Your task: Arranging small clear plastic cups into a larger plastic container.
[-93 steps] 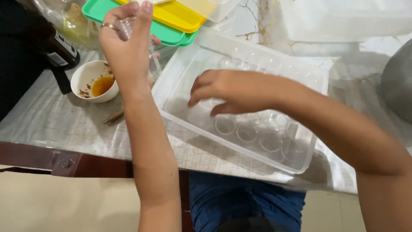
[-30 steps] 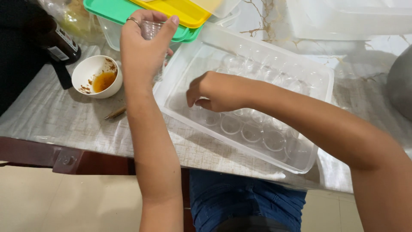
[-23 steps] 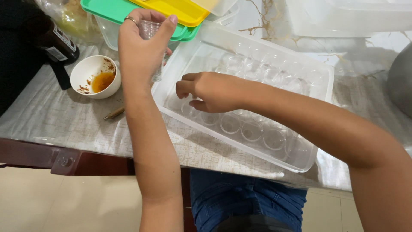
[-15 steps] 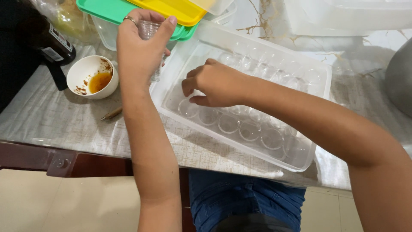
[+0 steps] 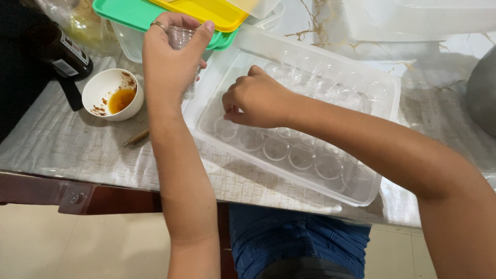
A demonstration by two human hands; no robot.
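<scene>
My left hand [image 5: 170,70], a ring on one finger, is raised over the table's left side and grips an upright stack of small clear plastic cups [image 5: 183,39]. My right hand [image 5: 258,101] reaches into a large clear plastic tray [image 5: 387,144], its fingertips pinched on a small clear cup [image 5: 227,126] at the tray's left end. Several more small clear cups [image 5: 302,155] stand in rows across the tray floor. The cups under my right hand are hidden.
A white bowl [image 5: 111,95] with orange-brown sauce sits left of the tray, beside a dark bottle [image 5: 62,57]. Green [image 5: 129,10] and yellow [image 5: 206,10] trays are stacked behind. A small brown stick [image 5: 137,137] lies near the table's front edge. A grey metal vessel [image 5: 483,93] is at the right.
My right hand has shifted a little left and back over the tray's left end. My left hand stays raised with the cup stack.
</scene>
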